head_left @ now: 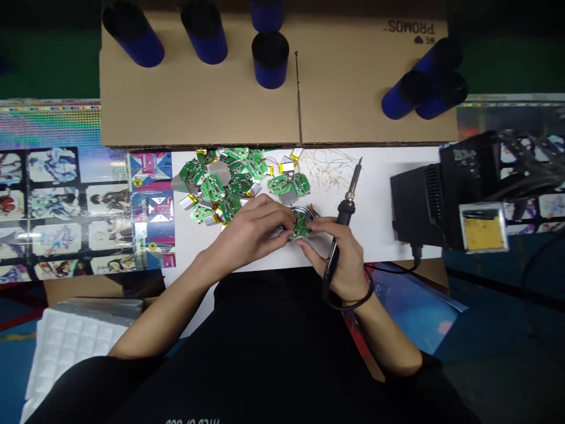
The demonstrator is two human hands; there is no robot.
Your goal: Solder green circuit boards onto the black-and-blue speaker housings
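Observation:
A small green circuit board with dark wires is between my two hands, over the white work surface. My left hand is closed in a pinch at the board's left edge, the fingertips partly covering it. With thumb and forefinger, my right hand reaches the board's right side. A black soldering iron rests in that same hand, its metal tip pointing up and away from the board. The iron's cord loops around below the right wrist. To the left of the board lies a pile of green circuit boards with silver battery packs and thin wires.
Behind the surface stands a cardboard box carrying several blue-and-black cylinders. Clipped wire bits are scattered near the iron's tip. At right sit a black soldering station and a yellow sponge tray. Printed sheets lie left.

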